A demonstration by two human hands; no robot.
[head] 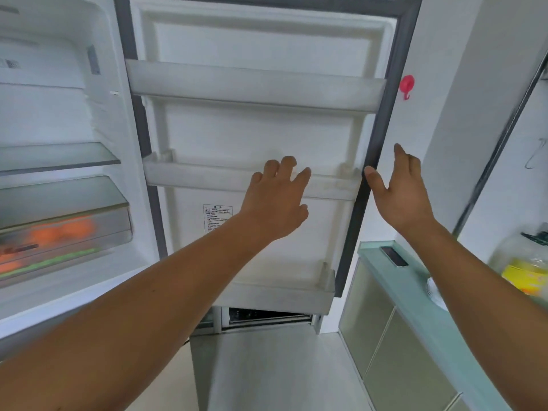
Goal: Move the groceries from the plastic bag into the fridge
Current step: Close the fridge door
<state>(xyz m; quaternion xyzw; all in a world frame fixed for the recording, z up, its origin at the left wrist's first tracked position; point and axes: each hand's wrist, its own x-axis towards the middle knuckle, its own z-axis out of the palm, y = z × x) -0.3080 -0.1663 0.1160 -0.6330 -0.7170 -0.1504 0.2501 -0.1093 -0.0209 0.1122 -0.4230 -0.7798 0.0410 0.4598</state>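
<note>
The fridge door (pixel 255 134) stands swung open in front of me, its white inner side with three door racks facing me. My left hand (pixel 277 200) reaches to the middle rack, fingers spread and lying on its rim, holding nothing. My right hand (pixel 400 188) is at the door's outer edge by the grey seal, fingers straight, thumb near the seal. On the left the fridge interior (pixel 59 114) shows glass shelves and a drawer (pixel 65 238) with orange and green produce inside. No plastic bag is in view.
A glass-topped counter (pixel 415 286) with frosted cabinet doors runs along the right wall. On it lie a phone (pixel 394 256), a large clear bottle with a yellow label (pixel 525 265) and something white. A red hook (pixel 406 86) sticks to the wall.
</note>
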